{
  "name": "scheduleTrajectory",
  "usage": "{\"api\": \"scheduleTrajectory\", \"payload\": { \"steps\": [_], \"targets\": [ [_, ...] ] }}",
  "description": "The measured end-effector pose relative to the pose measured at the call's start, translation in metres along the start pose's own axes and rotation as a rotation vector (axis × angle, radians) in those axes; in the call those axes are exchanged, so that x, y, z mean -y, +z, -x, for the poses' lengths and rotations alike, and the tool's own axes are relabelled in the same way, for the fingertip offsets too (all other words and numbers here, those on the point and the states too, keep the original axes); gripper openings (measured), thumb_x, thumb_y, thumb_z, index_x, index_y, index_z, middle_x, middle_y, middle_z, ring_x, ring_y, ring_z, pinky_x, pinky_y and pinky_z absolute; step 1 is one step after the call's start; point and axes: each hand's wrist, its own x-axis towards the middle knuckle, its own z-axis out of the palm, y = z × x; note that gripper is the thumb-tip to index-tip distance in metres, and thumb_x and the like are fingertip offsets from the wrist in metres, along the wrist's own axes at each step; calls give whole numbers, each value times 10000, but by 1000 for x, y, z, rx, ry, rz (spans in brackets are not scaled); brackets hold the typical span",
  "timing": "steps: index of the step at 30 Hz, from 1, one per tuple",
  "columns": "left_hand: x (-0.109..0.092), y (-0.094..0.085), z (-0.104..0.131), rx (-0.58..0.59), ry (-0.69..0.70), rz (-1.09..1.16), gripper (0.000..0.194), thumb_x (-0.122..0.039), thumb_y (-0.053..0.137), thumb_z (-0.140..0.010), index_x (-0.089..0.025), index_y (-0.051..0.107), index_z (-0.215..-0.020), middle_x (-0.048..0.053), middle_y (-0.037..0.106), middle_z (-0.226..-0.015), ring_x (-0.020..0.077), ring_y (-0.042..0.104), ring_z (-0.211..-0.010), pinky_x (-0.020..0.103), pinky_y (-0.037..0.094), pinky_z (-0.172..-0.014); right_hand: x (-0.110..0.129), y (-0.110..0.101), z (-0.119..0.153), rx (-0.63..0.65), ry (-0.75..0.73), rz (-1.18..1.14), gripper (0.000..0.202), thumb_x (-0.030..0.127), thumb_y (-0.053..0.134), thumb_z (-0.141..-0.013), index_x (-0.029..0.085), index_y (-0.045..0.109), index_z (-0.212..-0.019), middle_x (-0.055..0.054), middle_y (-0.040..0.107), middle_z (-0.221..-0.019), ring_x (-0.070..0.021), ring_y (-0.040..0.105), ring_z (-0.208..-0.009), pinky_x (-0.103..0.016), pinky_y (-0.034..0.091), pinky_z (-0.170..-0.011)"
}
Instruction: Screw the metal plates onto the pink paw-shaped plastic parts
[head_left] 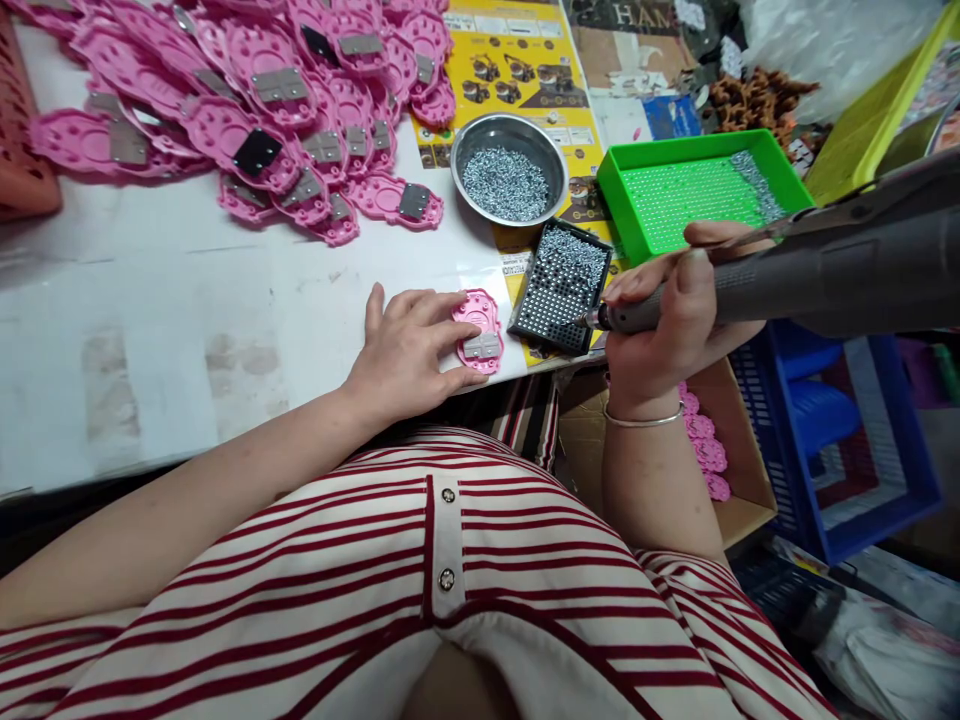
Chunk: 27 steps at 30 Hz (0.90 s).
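My left hand [412, 350] rests at the table's front edge, its fingers gripping a pink plastic part [478, 318] with a silver metal plate on it. My right hand [675, 310] is wrapped round a dark electric screwdriver [810, 270]. The tool lies nearly level, its tip over the lower right of a black perforated tray [562, 285] that holds small screws. Whether a screw sits on the tip is too small to tell. Behind the black tray stands a metal bowl [456, 165] full of small screws.
Many pink parts [277, 85] are piled at the back left. A green tray [637, 165] with screws stands at the back right, near a yellow bin [847, 150]. Below the table at right are a cardboard box [750, 480] with pink parts and a blue crate [847, 530].
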Motion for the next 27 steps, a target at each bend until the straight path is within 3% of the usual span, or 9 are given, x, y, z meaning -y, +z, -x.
{"api": "scheduleTrajectory", "payload": {
  "steps": [6,10,15,19,24,27],
  "targets": [
    [0,0,-1,12,-9,1,378,-555,757,-832,-350,747,-1150,27,586,-1471,368,464,-1355,750,117,-1214,7,-2,-2,-58,35,-64,283,524,655,-847,298,569,-994,68,329,-538,-101,301,-398,-311,294,-416],
    [2,1,0,24,-4,4,386,-562,742,-841,-343,743,-1160,34,580,-1480,370,458,-1364,741,100,-1219,17,-4,-5,-71,41,-90,262,481,669,-845,280,561,-973,77,336,-540,-82,332,-396,-288,326,-415],
    [5,5,1,-78,23,18,614,-634,751,-804,-330,651,-1328,67,510,-1553,339,424,-1412,653,141,-1236,41,5,-6,-65,10,-217,172,410,627,-859,261,591,-938,82,350,-520,-69,355,-389,-221,353,-387],
    [-3,3,0,-149,50,54,359,-547,756,-843,-375,748,-1159,11,565,-1512,287,438,-1407,578,162,-1244,65,18,-1,89,79,-392,122,357,592,-857,270,662,-906,84,381,-505,-66,373,-367,-215,369,-358],
    [-12,-4,-3,-107,115,124,114,-447,774,-857,-418,799,-963,-51,651,-1414,261,472,-1383,575,113,-1256,82,32,2,264,108,-474,161,400,630,-830,294,717,-914,89,413,-496,-72,369,-349,-249,402,-334],
    [-13,-5,-3,-78,126,159,67,-450,763,-869,-416,806,-908,-52,669,-1388,245,502,-1351,565,120,-1261,85,34,1,301,90,-485,172,411,630,-838,288,728,-909,85,397,-488,-73,362,-340,-250,405,-324]
  ]
}}
